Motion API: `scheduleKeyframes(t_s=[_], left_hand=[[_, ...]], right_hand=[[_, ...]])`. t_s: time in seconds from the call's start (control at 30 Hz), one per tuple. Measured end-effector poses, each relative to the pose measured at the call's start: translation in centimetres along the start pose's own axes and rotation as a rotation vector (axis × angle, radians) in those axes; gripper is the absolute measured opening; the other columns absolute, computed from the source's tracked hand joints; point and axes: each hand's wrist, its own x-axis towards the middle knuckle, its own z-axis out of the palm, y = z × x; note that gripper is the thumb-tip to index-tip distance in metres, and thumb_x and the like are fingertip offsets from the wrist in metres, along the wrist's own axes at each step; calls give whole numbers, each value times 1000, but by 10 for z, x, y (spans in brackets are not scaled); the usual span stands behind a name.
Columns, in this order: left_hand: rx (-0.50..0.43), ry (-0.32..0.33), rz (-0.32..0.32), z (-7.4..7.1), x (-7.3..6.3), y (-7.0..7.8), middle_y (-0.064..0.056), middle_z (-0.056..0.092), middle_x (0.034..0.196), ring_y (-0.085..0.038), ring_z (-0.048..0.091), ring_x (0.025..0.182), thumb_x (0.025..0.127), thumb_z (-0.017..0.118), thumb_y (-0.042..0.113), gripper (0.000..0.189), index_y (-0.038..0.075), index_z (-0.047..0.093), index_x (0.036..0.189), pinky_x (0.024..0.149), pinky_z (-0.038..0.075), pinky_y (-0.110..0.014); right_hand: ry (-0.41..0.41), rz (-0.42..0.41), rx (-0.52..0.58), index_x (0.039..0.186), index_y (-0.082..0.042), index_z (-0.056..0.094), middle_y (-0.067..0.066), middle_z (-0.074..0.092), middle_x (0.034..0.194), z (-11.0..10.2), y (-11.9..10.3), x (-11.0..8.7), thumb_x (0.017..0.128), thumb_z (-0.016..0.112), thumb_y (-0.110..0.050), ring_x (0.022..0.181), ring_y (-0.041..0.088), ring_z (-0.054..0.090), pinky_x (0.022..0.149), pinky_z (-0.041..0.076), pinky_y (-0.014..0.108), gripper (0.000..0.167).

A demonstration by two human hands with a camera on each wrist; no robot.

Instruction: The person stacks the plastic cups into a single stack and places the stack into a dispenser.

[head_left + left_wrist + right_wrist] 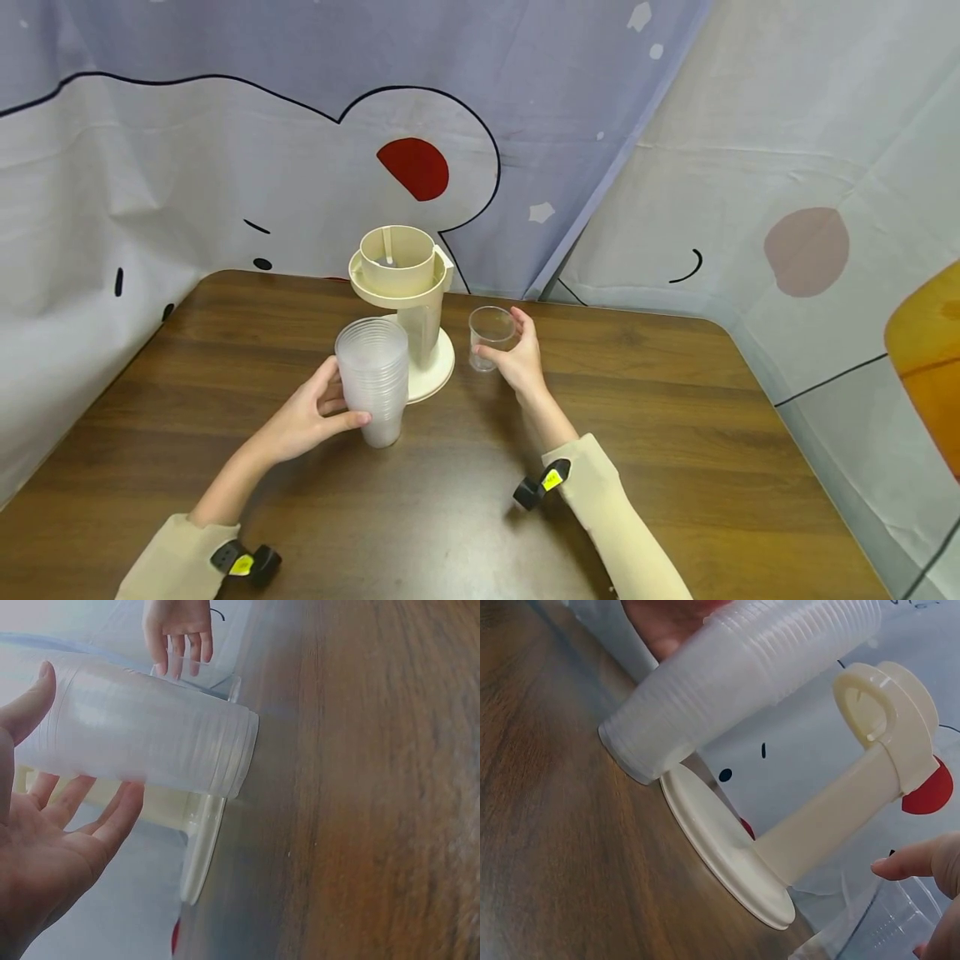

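My left hand holds a tall stack of clear plastic cups, thumb on the near side and fingers behind. The stack stands upright, its bottom close to the tabletop in the left wrist view. To the right, my right hand grips a single clear plastic cup between thumb and fingers. Between the hands and a little farther back is a cream-coloured stand with a round base, a column and a ring-shaped holder on top. The stack partly hides its base.
All of this stands on a brown wood-grain table. Right behind the table's far edge hangs a printed curtain, and another sheet of the cloth runs along the right side. An orange shape shows at the far right.
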Motion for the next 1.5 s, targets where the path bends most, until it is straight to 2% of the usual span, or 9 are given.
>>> scheduleKeyframes(t_s=[0.17, 0.4, 0.63, 0.7, 0.9, 0.97, 1.07, 1.3, 1.5], left_hand=[[-4, -3, 2, 0, 0, 1, -21, 49, 129, 4, 56, 107, 85, 72, 7, 70, 2, 29, 140, 90, 53, -27], [-7, -8, 8, 0, 0, 1, -21, 49, 131, 4, 56, 109, 85, 72, 7, 70, 2, 28, 140, 91, 53, -29], [-10, -7, 7, 1, 0, 0, -22, 48, 131, 4, 55, 110, 85, 72, 6, 71, 1, 28, 141, 91, 53, -29], [-10, -8, 3, 1, 1, 0, -22, 48, 132, -1, 56, 111, 85, 72, 7, 71, 2, 28, 141, 92, 53, -29], [-1, -6, -8, 1, 1, 0, -21, 48, 132, -29, 57, 116, 85, 72, 7, 72, 2, 27, 141, 92, 53, -30], [0, -5, -8, 0, 0, 0, -21, 48, 132, -32, 56, 116, 85, 72, 7, 72, 2, 27, 141, 91, 53, -31], [-3, -6, -5, 1, 0, 0, -21, 47, 133, -28, 57, 116, 86, 71, 7, 71, 3, 27, 141, 91, 53, -31], [-26, -7, 15, 2, 0, -1, -22, 46, 133, 3, 55, 111, 86, 71, 5, 73, 3, 25, 143, 91, 53, -27], [-30, -5, 26, 2, 0, -2, -22, 46, 134, 5, 54, 111, 85, 71, 5, 75, 3, 24, 144, 90, 52, -24]], right_hand=[[1, 5, 16, 143, -4, 33, 18, 39, 148, 0, 1, 0, 69, 78, 3, 136, 35, 34, 115, 26, 53, 86], [-3, 30, 23, 143, -6, 34, 17, 43, 145, 1, 2, -1, 72, 76, 1, 134, 36, 37, 113, 30, 51, 83], [-31, 25, 45, 144, -5, 32, 20, 40, 147, 2, 3, 1, 74, 75, 0, 135, 40, 35, 114, 29, 52, 83], [-33, 22, 50, 143, -5, 33, 21, 41, 146, 3, 4, 2, 74, 75, 1, 135, 41, 36, 113, 28, 52, 81], [-47, 25, 66, 142, -6, 35, 21, 42, 145, 5, 3, 2, 74, 74, 1, 136, 39, 37, 114, 29, 50, 78], [-48, 17, 70, 141, -6, 36, 22, 43, 145, 5, 2, 0, 74, 74, 1, 136, 38, 38, 114, 30, 49, 78], [-45, -2, 83, 141, -5, 36, 22, 45, 143, 5, 2, -1, 73, 75, 2, 134, 38, 40, 113, 31, 47, 78], [-59, -59, 117, 139, -5, 40, 23, 49, 138, 3, 0, -9, 75, 75, 0, 125, 42, 47, 108, 38, 48, 73], [-81, -121, 146, 138, -4, 40, 25, 49, 135, 3, -11, -13, 77, 74, 0, 121, 40, 51, 105, 42, 46, 70]])
